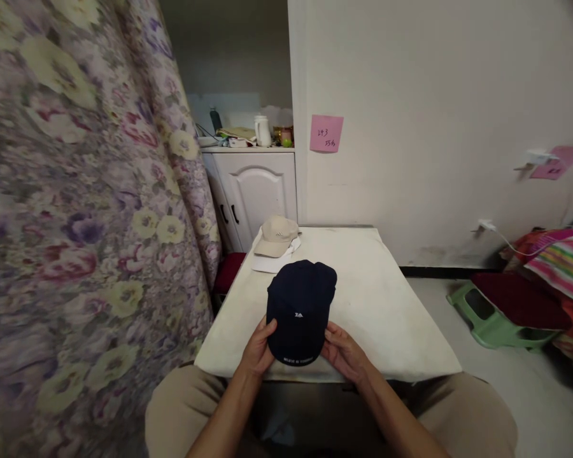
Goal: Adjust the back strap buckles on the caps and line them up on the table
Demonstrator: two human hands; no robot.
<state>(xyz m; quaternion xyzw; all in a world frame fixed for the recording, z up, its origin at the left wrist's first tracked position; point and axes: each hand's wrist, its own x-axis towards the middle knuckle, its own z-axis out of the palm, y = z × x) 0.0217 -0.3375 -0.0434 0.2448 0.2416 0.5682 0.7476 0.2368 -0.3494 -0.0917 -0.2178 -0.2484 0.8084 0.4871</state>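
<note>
A dark navy baseball cap (300, 305) with a small white emblem on its front is held up over the near part of the table, its brim toward me. White lettering runs along the brim's edge. My left hand (259, 348) grips the cap's left side, thumb on top and fingers underneath. On the opposite side, my right hand (342, 351) holds the brim the same way, its fingertips partly hidden below. Farther back on the left lies a beige cap (277, 235), stacked on a white cap (270, 263).
The table (377, 305) has a pale cover and reaches the wall. A floral curtain (90, 254) hangs close on the left, with a white cabinet (260, 191) behind. To the right, a green stool (487, 324) stands on the floor. A pink note (326, 133) is on the wall.
</note>
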